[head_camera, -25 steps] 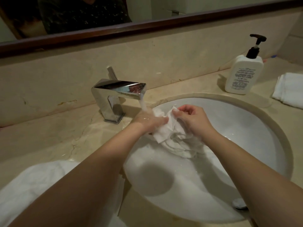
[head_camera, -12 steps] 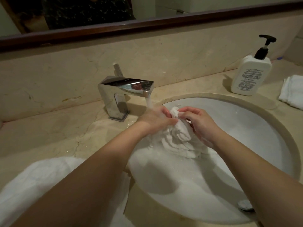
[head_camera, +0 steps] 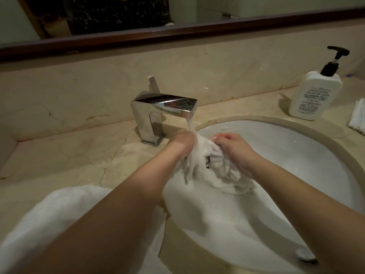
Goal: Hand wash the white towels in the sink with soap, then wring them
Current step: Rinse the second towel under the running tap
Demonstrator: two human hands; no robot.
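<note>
A wet white towel (head_camera: 221, 169) hangs bunched over the oval white sink (head_camera: 296, 155), right under the running chrome faucet (head_camera: 158, 113). My left hand (head_camera: 182, 144) grips its left side, where the water stream lands and runs down the cloth. My right hand (head_camera: 235, 149) grips the towel's right side with curled fingers. A white soap pump bottle (head_camera: 314, 95) with a black pump stands on the counter at the back right.
A large white towel (head_camera: 65, 218) lies on the beige marble counter (head_camera: 69, 155) at the near left, under my left forearm. Another folded white towel (head_camera: 358, 117) sits at the right edge. The sink drain (head_camera: 305, 254) is at the near right. A mirror runs above the backsplash.
Both hands have bunched the towel tighter and lowered it a little under the stream. The view has shifted left, so the soap bottle and the folded towel sit further right.
</note>
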